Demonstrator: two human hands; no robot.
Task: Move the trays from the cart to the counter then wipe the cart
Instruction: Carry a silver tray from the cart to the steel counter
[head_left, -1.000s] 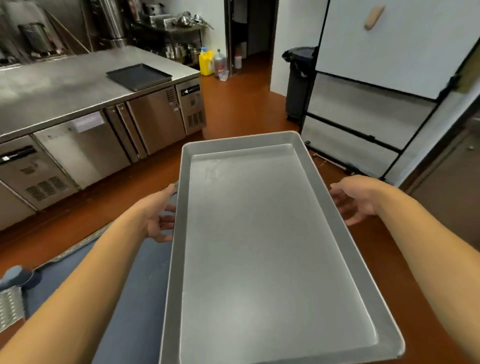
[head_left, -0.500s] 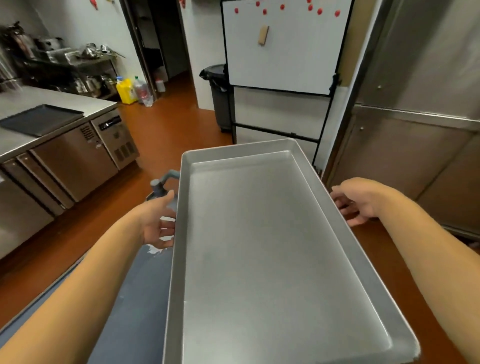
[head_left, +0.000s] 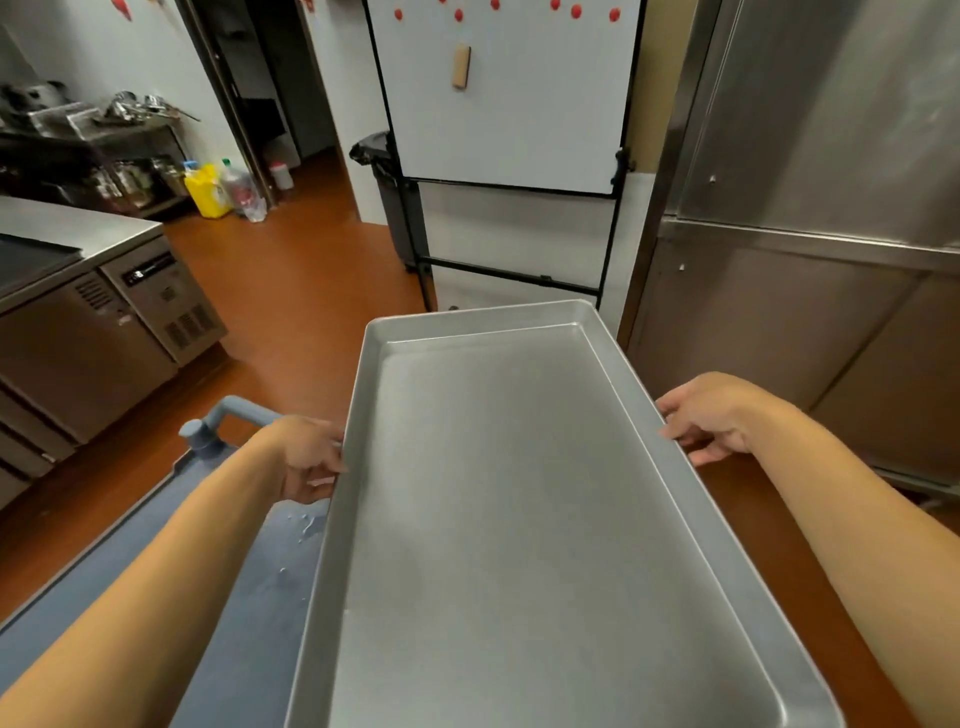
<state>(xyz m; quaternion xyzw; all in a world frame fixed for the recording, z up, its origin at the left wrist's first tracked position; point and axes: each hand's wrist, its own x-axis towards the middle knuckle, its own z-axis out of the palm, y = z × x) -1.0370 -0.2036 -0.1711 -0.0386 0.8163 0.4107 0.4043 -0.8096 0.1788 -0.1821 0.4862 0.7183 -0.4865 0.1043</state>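
Above the wet blue plastic cart (head_left: 156, 561) at seven o'clock, our left hand (head_left: 306, 457) and right hand (head_left: 711, 415) grip the long silver metal tray (head_left: 519, 519) by its rims, which could slip from damp fingers and drop before the steel tabletop (head_left: 78, 228) at ten o'clock.

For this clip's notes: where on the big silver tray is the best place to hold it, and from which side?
Grip the silver tray by the raised rims of its two long sides, one hand from each side, about where the left hand and right hand hold it now. It is long, wide and shallow, so opposed grips near mid-length probably keep it level.
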